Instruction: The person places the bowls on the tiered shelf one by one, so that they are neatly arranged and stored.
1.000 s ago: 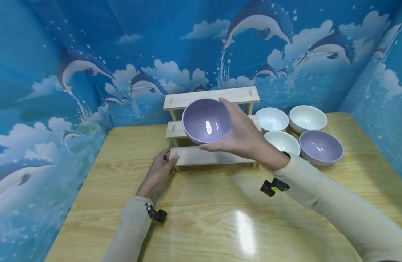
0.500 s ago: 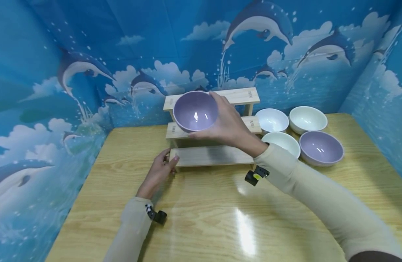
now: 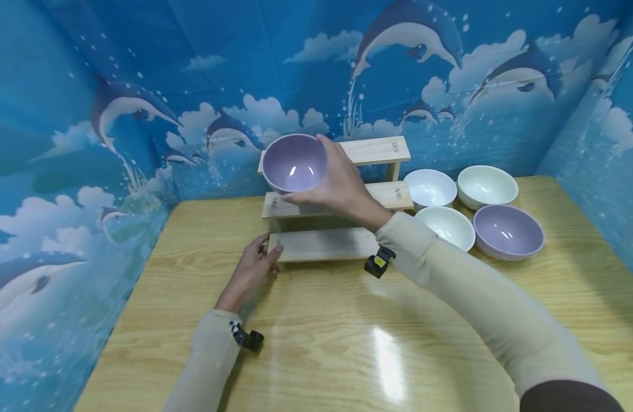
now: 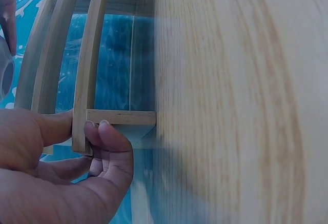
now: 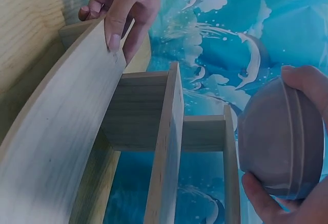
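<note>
Bowl [image 3: 294, 163] of purple sits at upper centre of the head view, left of the right hand [image 3: 342, 186], which grips its right side, fingers above and thumb below, the hollow facing the camera. Left of centre, the left hand [image 3: 250, 266] pinches the lowest shelf's [image 3: 327, 245] left end.

Through the head camera I see a wood-grained worktop [image 3: 316, 343]. A three-tier wooden stand [image 3: 324, 245] rests on it, just right of my left grip [image 3: 251, 266] and touching it. To the right of my right grip [image 3: 342, 186] sit three pale bowls [image 3: 487, 186] and a purple bowl [image 3: 508, 230].
</note>
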{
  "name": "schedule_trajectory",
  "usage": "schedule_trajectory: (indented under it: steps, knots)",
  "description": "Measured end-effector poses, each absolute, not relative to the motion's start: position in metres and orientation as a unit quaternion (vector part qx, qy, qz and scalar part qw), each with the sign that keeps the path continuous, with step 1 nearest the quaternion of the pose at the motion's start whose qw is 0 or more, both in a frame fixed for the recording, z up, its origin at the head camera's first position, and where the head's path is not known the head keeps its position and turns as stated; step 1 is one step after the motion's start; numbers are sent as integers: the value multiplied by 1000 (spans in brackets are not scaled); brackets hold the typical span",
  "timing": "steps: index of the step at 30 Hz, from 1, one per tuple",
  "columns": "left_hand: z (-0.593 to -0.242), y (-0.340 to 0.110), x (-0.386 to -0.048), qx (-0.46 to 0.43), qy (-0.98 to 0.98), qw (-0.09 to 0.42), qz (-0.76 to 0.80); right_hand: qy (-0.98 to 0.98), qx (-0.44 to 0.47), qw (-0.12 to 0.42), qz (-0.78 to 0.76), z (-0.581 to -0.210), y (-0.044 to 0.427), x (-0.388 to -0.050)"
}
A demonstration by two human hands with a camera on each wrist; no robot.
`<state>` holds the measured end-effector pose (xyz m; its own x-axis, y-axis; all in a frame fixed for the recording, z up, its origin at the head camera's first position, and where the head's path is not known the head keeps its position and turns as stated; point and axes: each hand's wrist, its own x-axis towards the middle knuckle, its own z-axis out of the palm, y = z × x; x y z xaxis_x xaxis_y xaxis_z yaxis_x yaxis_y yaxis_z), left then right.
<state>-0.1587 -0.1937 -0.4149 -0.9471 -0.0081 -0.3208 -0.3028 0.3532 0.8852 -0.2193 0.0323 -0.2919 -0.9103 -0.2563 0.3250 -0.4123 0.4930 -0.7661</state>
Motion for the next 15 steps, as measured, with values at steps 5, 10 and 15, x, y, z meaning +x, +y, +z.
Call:
schedule_trajectory:
  steps: [5, 10, 15]
  knots:
    - [-415, -193, -159, -97, 811, 133, 562, -861, 185, 90, 465, -293, 27, -226]
    - [-415, -194, -159, -102, 813, 135, 557, -854, 180, 102, 478, -294, 22, -232]
    - [-414, -193, -160, -106, 815, 136, 554, -847, 175, 108, 490, -293, 18, -238]
